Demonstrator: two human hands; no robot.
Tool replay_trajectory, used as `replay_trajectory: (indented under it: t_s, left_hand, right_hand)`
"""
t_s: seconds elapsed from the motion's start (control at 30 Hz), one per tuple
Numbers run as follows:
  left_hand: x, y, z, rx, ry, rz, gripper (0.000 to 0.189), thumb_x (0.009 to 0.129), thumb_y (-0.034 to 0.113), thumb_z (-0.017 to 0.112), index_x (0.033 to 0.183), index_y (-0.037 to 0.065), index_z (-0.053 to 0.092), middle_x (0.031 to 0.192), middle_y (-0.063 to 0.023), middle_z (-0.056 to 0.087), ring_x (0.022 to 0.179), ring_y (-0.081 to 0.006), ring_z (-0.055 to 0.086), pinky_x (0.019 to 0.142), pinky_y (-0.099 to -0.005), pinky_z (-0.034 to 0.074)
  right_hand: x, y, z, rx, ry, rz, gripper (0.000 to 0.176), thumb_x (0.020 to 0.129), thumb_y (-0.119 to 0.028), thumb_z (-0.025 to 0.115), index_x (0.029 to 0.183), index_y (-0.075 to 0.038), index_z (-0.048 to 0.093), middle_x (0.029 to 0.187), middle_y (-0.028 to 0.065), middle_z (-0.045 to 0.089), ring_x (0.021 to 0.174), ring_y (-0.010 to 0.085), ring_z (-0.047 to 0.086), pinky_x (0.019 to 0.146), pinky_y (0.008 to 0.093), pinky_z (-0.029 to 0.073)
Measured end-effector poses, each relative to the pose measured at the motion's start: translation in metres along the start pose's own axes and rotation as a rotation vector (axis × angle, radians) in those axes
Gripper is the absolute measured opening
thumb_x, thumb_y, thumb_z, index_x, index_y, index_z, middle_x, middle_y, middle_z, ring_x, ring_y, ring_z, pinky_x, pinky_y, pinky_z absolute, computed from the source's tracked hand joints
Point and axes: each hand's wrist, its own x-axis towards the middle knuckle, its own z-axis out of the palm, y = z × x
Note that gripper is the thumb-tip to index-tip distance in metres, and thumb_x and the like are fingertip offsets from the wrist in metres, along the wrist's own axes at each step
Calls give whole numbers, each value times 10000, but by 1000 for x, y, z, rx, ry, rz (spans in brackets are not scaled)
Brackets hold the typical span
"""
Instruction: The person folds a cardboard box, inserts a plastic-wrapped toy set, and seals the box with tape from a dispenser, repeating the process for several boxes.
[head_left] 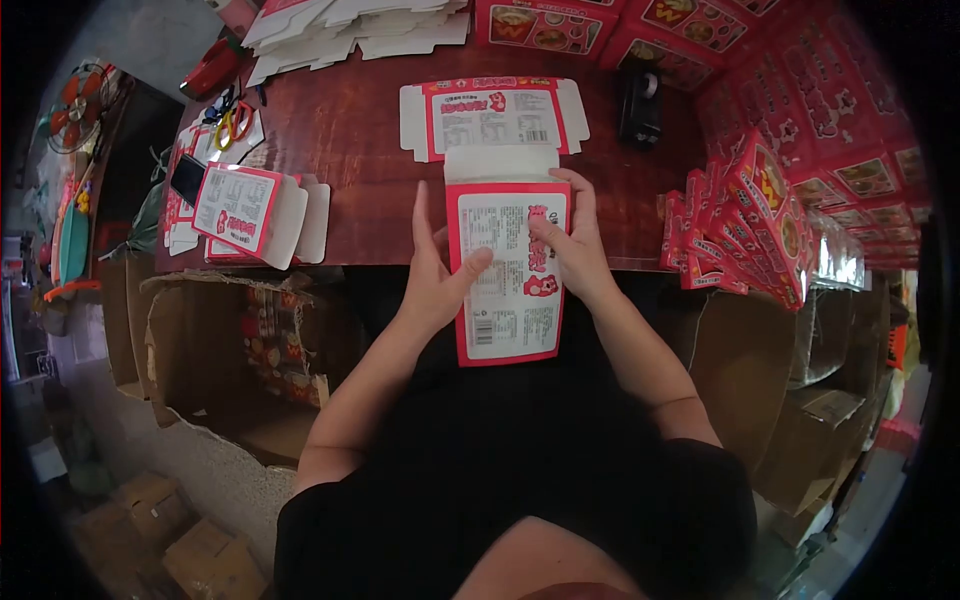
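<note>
A flat red-and-white printed carton [507, 290] is held upright over the near edge of the dark wooden table [350, 130]. My left hand [435, 275] grips its left side, thumb pressed on the printed face. My right hand [570, 245] grips the right side, thumb on the face and fingers curled round the top corner. The carton's white top flap [500, 165] sticks up above my hands. Just beyond it lies another unfolded carton blank [495, 115], flat on the table.
A pile of folded cartons [245, 210] sits at the table's left with scissors [232, 120] behind; white blanks [350, 25] are stacked at the back. A black tape dispenser [640, 105] stands right of centre. Assembled red boxes [770, 215] crowd the right. An open cardboard box [220, 350] stands below left.
</note>
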Motion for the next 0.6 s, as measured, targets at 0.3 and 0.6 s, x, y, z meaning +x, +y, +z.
replay_trajectory:
  t_s: [0.3,0.6]
  left_hand:
    - [9,-24,-28,180,111,210,215,915,194,514,910,-18,548,1054,-80,524,868,-135,542,741,-219,422]
    - [19,-37,-20,-67,69,161,336,747,85,719,937,24,449,935,-70,496,881,-145,556,778,-247,443]
  right_hand:
    - [3,12,-21,-203,-93,-109,195,883,-134,554,1049,-55,487,1058,65,541,931,127,522,815,268,428]
    - [8,3,-19,-324,-117,-215,219,741,-61,690,895,-34,536,880,32,529,878,117,524,780,247,426]
